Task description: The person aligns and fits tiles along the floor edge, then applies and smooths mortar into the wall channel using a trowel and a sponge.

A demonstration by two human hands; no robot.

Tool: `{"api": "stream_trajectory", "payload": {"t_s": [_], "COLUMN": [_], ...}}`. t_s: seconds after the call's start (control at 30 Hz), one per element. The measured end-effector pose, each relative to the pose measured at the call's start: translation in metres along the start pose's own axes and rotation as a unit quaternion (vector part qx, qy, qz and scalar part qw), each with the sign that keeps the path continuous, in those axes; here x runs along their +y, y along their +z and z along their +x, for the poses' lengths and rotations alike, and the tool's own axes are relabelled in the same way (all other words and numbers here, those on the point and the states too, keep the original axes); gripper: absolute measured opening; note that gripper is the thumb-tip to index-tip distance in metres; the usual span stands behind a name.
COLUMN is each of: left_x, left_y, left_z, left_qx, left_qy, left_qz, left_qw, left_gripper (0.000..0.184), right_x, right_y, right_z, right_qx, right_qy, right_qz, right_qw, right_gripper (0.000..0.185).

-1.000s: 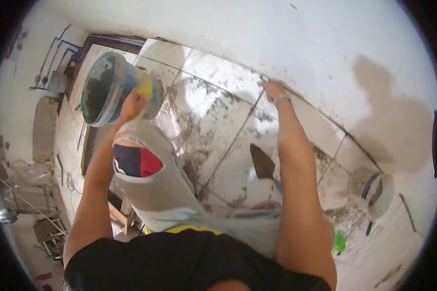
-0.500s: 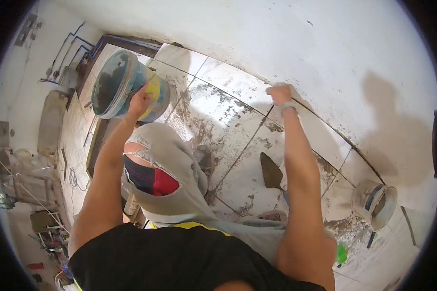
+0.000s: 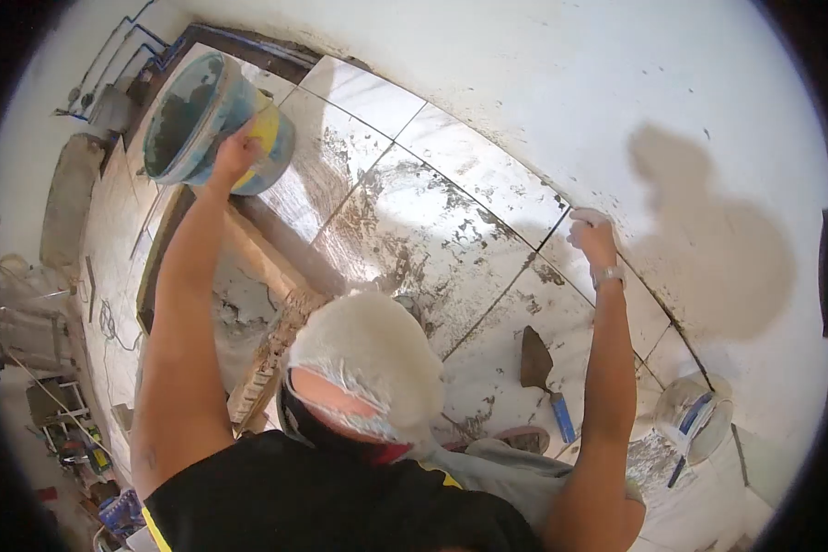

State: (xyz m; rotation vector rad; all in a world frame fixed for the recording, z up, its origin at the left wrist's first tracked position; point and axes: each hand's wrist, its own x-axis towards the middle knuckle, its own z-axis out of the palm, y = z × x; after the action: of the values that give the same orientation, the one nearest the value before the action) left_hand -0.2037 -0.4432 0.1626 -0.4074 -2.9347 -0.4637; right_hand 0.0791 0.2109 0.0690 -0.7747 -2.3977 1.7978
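Observation:
My left hand (image 3: 236,155) is closed on the handle of a blue-green bucket (image 3: 270,158) with a yellow patch, tilted with its opening to the left and its inside smeared with mortar. Over the tile joint near the wall is my right hand (image 3: 592,234), its fingers curled; whether they hold anything is too small to tell. A wristband circles that wrist. Light floor tiles (image 3: 432,216) streaked with mortar lie between my hands. Below my right hand, a trowel (image 3: 536,361) with a blue handle rests on the tiles.
A smaller whitish bucket (image 3: 669,416) stands at the lower right by the white wall (image 3: 561,83). A wooden board (image 3: 262,248) edges a rough recess beside my knee (image 3: 368,359). Tools and a frame (image 3: 51,400) lie at the far left, with blue pipes (image 3: 124,41) above.
The view has shifted. My left hand and the large bucket have moved up and left, off the tiles near my knee. More of the trowel and the recess shows. My right hand's pointing finger has curled in.

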Motion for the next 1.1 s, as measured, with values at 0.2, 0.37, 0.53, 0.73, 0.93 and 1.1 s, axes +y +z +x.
{"api": "stream_trajectory", "payload": {"t_s": [0.2,0.37,0.53,0.73,0.93,1.1], "left_x": [-0.047,-0.047,0.049,0.157,0.16,0.091], "left_y": [-0.001,0.034,0.145,0.228,0.226,0.251], "left_z": [0.048,0.065,0.053,0.045,0.088,0.185], "left_qx": [-0.008,0.125,-0.028,-0.045,-0.06,-0.061], "left_qy": [-0.037,-0.039,0.085,0.15,0.087,0.089], "left_qz": [0.061,0.044,-0.131,-0.069,-0.029,0.066], "left_qw": [0.997,0.99,0.987,0.985,0.994,0.992], "left_gripper": [0.053,0.045,0.031,0.042,0.036,0.048], "right_x": [0.007,0.002,0.056,0.022,0.022,0.025], "right_y": [0.004,0.012,0.038,0.087,0.089,0.079], "right_z": [-0.018,-0.028,-0.023,-0.047,-0.057,-0.052], "right_qx": [-0.032,0.002,0.017,-0.058,-0.05,-0.023], "right_qy": [-0.007,0.031,-0.09,-0.028,-0.01,-0.001], "right_qz": [-0.054,-0.092,-0.242,-0.392,-0.343,-0.327], "right_qw": [0.998,0.995,0.966,0.918,0.938,0.945], "right_gripper": [0.025,0.023,0.034,0.036,0.04,0.046]}}
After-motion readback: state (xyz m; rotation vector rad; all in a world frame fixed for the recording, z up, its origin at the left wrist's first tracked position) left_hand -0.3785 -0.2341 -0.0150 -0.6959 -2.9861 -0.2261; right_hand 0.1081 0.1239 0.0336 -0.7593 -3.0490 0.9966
